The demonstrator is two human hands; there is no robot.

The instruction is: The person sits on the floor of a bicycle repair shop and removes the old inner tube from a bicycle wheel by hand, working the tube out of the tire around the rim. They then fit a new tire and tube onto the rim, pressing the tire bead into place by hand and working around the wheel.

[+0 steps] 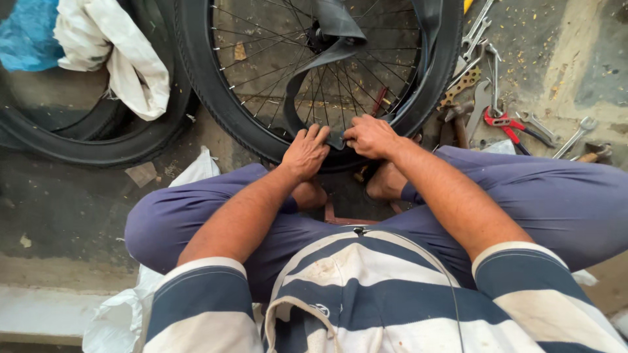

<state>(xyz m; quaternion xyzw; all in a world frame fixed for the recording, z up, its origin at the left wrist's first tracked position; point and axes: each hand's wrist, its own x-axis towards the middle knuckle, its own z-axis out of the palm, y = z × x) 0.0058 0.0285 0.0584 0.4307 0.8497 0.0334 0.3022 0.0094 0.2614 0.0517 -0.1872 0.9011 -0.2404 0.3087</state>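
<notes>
A spoked bicycle wheel with a black tyre [203,78] stands on the concrete floor in front of my knees. A black inner tube [327,55] hangs loose across the spokes and runs down to the rim. My left hand [305,151] presses on the tyre's near edge with its fingers curled over it. Beside it, my right hand [370,136] grips the inner tube where it meets the tyre. The two hands almost touch. I sit low with my bare feet under the wheel, wearing purple trousers and a striped shirt.
Several wrenches [481,33], red-handled pliers [507,123] and a hammer lie on the floor at the right. Another black tyre [78,147] lies at the left under a white cloth [114,55] and a blue bag [26,36]. A white plastic bag [118,314] sits by my left leg.
</notes>
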